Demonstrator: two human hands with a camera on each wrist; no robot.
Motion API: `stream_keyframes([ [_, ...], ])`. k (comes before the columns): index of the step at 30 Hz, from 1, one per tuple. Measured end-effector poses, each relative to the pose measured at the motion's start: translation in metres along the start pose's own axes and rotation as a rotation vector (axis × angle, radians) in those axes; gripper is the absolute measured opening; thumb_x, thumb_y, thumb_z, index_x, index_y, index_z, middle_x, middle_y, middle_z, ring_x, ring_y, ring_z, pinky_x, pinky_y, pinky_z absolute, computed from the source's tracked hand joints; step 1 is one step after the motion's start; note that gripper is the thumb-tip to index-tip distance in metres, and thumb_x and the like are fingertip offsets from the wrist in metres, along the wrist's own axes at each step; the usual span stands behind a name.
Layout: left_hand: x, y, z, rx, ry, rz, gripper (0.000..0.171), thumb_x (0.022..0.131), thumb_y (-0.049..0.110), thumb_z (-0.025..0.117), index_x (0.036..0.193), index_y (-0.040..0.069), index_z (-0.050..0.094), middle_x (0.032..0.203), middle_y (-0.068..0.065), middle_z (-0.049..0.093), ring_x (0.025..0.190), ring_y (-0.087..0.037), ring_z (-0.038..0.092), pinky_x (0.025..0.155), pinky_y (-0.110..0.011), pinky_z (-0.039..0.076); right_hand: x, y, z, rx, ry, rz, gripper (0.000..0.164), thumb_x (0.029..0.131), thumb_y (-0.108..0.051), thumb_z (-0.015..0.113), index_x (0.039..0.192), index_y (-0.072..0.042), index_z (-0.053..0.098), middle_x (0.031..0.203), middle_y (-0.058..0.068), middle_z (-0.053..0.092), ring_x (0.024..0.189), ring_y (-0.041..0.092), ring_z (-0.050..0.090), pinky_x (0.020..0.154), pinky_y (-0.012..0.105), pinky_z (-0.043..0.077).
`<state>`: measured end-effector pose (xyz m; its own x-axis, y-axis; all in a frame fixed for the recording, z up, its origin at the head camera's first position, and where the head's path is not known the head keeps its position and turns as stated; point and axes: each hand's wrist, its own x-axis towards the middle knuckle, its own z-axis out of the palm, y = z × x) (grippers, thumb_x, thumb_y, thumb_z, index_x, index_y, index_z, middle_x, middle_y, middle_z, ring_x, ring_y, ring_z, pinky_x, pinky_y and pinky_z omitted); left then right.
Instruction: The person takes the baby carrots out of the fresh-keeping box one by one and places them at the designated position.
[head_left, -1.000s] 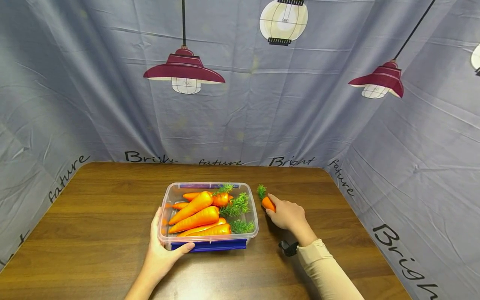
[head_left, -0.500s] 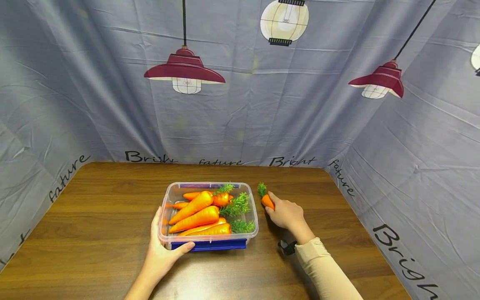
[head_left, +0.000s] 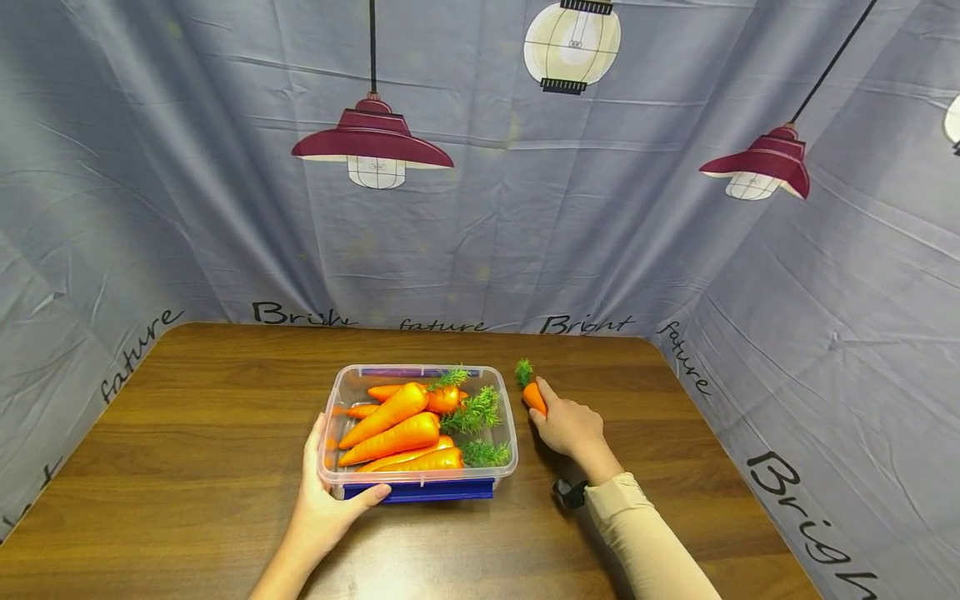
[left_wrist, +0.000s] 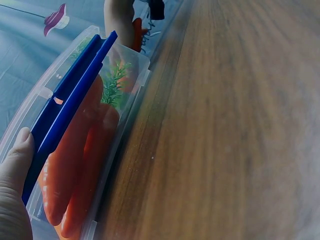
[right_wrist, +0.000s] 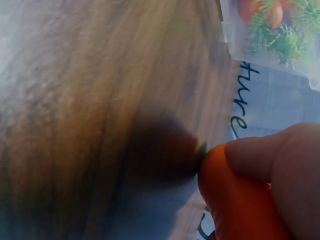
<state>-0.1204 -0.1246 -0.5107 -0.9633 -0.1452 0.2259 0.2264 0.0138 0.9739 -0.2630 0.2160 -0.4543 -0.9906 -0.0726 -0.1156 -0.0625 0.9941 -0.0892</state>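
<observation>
A clear plastic box (head_left: 507, 433) with blue side latches (head_left: 420, 490) holds several orange carrots (head_left: 393, 439) with feathery green tops (head_left: 480, 408). My left hand (head_left: 322, 508) grips the box at its near left corner, the thumb lying along the front latch; its other fingers are mostly hidden behind the wall. To the right of the box, my right hand (head_left: 572, 427) pinches one carrot (head_left: 534, 398) between thumb and fingers, its green top pointing away from me. In the right wrist view this carrot (right_wrist: 235, 200) fills the lower right beside the thumb.
Everything stands on a brown wood-grain table (head_left: 210, 467). A grey-blue curtain (head_left: 480, 225) printed with lamps and lettering hangs along the back and sides. A black strap device (head_left: 570, 493) sits at the right wrist.
My right hand has slid slightly away from me and a little left with the carrot. The left hand and the box have stayed in place.
</observation>
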Motion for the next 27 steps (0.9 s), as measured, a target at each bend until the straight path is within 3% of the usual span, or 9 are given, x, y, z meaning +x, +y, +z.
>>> stream_keyframes([
  [11, 0.000, -0.001, 0.000, -0.056, -0.015, -0.005, 0.128, 0.072, -0.012, 0.081, 0.158, 0.036, 0.000, 0.167, -0.008, 0.008, 0.149, -0.038, 0.017, 0.111, -0.006, 0.029, 0.005, -0.002, 0.006, -0.040, -0.046, 0.025, 0.069, 0.101, -0.051, 0.045, 0.160, -0.030, 0.015, 0.106, 0.020, 0.072, 0.072, 0.035, 0.064, 0.056, 0.045, 0.047],
  [21, 0.000, 0.000, 0.000, -0.046, -0.008, -0.008, 0.128, 0.071, -0.012, 0.082, 0.158, 0.036, 0.000, 0.167, -0.010, 0.008, 0.149, -0.038, 0.019, 0.111, -0.007, 0.030, 0.010, -0.003, 0.012, -0.072, -0.043, 0.035, 0.076, 0.103, -0.052, 0.042, 0.161, -0.024, 0.002, 0.087, 0.020, 0.072, 0.060, 0.031, 0.061, 0.050, 0.042, 0.045],
  [27, 0.001, 0.000, 0.000, -0.031, -0.012, -0.022, 0.129, 0.071, -0.010, 0.083, 0.158, 0.038, 0.000, 0.167, -0.009, 0.008, 0.149, -0.037, 0.019, 0.111, -0.006, 0.030, 0.010, -0.006, 0.012, -0.085, -0.047, 0.033, 0.079, 0.102, -0.051, 0.044, 0.161, -0.022, -0.002, 0.088, 0.021, 0.073, 0.061, 0.032, 0.062, 0.051, 0.043, 0.046],
])
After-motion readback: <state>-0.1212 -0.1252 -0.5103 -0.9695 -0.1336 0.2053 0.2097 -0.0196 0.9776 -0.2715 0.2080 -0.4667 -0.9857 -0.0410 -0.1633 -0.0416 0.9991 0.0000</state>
